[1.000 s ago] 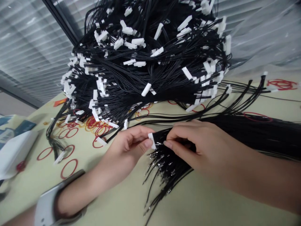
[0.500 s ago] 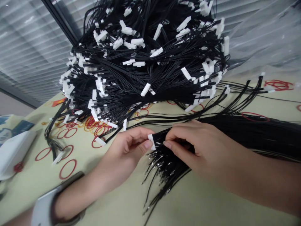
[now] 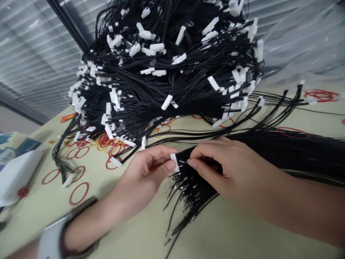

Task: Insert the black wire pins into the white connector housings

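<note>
Between the thumb and fingers of my left hand (image 3: pixel 151 169) is a small white connector (image 3: pixel 175 162), held upright at the ends of black wires. Just right of it, my right hand (image 3: pixel 221 165) pinches a thin black wire with a shiny metal tip (image 3: pixel 183 162). Beneath both hands lies a loose bundle of black wires (image 3: pixel 291 149), its bare metal-tipped ends fanned out below the connector. The far end of the bundle runs off to the right. Inside the right hand's curled fingers the wire is hidden.
A big heap of black cables with white connectors (image 3: pixel 167 102) fills the back of the table (image 3: pixel 129 230). Red and yellow rubber bands (image 3: pixel 79 193) lie scattered at the left. A white box (image 3: pixel 20 176) stands at the left edge, and clear plastic (image 3: pixel 304 46) at the back right.
Both hands stay almost where they were, with the connector still in my left hand. The view has shifted very slightly.
</note>
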Tool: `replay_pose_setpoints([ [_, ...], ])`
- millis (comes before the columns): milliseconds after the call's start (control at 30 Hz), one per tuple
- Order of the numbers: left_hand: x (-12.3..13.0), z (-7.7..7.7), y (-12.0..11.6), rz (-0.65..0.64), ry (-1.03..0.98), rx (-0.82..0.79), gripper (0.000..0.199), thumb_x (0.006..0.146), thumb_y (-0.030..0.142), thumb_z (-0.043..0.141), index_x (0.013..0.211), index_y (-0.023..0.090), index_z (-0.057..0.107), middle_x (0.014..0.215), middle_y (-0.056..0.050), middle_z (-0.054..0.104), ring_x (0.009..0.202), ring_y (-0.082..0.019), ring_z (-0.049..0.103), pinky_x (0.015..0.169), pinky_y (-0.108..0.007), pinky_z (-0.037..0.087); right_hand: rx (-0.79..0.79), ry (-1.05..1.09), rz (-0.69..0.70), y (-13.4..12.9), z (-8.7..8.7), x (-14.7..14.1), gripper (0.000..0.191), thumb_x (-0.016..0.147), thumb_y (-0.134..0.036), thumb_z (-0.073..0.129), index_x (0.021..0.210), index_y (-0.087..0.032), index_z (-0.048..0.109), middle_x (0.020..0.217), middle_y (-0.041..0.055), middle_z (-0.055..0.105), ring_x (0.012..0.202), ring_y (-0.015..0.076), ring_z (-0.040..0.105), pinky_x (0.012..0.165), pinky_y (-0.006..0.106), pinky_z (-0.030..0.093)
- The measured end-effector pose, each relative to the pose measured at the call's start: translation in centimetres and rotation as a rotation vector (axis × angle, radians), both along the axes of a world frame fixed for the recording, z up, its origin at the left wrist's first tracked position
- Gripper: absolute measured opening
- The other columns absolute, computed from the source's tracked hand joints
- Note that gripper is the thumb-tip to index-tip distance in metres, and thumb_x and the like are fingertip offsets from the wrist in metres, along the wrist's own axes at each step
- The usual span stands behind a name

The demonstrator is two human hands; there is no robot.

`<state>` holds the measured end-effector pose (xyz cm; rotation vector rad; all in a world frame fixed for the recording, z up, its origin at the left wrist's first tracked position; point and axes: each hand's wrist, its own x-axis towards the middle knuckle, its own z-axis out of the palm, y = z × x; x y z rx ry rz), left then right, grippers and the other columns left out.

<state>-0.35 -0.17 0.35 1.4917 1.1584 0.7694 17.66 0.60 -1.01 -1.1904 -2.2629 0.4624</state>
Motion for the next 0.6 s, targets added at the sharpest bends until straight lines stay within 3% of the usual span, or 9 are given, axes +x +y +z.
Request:
replay_pose_setpoints([
  [600,0.24,0.01,0.06,0.013,0.031,0.036,0.013,0.078,0.011,0.057,0.086,0.018,0.063,0.065,0.003,0.057,0.059,-0.009,0.050,0.053,-0.017,0.039,-0.033,0.022,0.030,-0.13,-0.12,0.00,0.018,0.081,-0.016,0.047,0.067,-0.019,0.058,0.060,-0.0053,0.057,0.053,0.0080,0.043,0.058,0.026,0.029],
])
